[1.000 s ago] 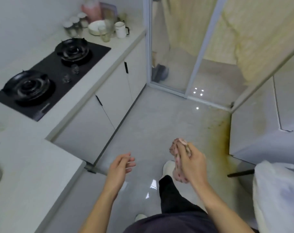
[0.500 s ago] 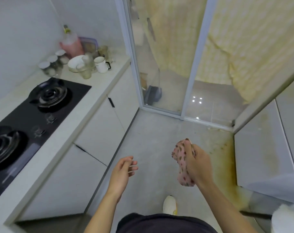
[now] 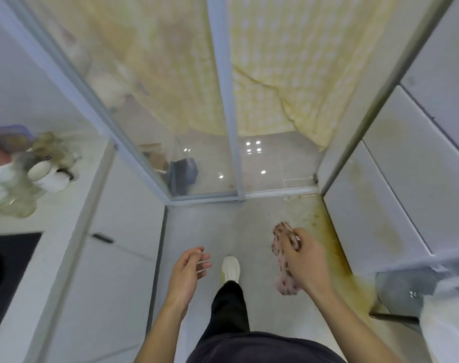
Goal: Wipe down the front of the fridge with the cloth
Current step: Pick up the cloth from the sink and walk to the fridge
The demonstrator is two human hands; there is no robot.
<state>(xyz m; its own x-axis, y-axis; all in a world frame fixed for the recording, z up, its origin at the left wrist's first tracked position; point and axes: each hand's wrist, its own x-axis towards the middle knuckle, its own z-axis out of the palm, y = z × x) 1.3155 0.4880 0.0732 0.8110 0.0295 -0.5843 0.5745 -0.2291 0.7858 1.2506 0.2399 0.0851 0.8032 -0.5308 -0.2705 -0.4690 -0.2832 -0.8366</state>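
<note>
Head view: right hand [image 3: 305, 260] at 5 o'clock grips the cloth [image 3: 282, 258], fingers closed round it; left hand [image 3: 186, 273] at 7 o'clock, fingers loosely spread, holding nothing.

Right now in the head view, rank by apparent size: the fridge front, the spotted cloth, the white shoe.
1. fridge front, by far the largest.
2. spotted cloth.
3. white shoe, smallest, though farther from the camera and partly hidden by the trouser leg.

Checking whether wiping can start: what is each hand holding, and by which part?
The right hand grips the spotted pink cloth around its bunched middle, both ends sticking out. The left hand holds nothing.
</note>
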